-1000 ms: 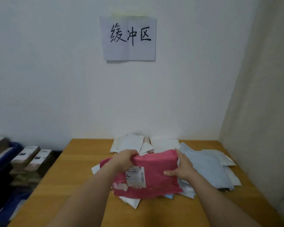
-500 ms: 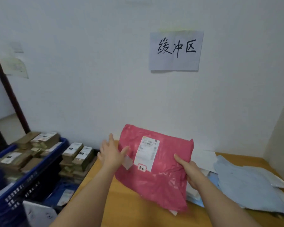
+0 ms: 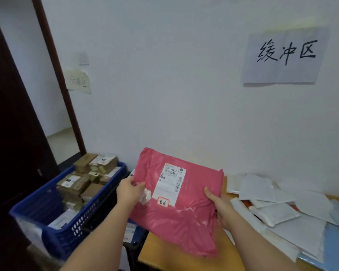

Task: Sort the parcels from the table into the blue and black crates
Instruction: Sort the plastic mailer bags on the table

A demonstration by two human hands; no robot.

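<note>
I hold a pink plastic parcel [image 3: 176, 210] upright in the air above the left end of the wooden table [image 3: 160, 257]; its white shipping label faces me. My left hand [image 3: 129, 192] pinches its left edge, and my right hand [image 3: 221, 207] grips its right edge with the thumb on the front. A blue crate [image 3: 67, 229] filled with brown cardboard boxes stands on the floor to the left. Between the blue crate and the table a dark crate [image 3: 134, 244] shows only in part, with labelled parcels inside.
A heap of white and pale blue mailers [image 3: 294, 218] covers the right part of the table. A paper sign [image 3: 284, 55] with handwritten characters hangs on the white wall. A dark door frame [image 3: 57, 75] and an open doorway lie at the left.
Both hands lifted the pink parcel off the pile and turned it upright. My view swung left, which brought the blue crate and the doorway into sight. My left hand closed on the parcel's edge.
</note>
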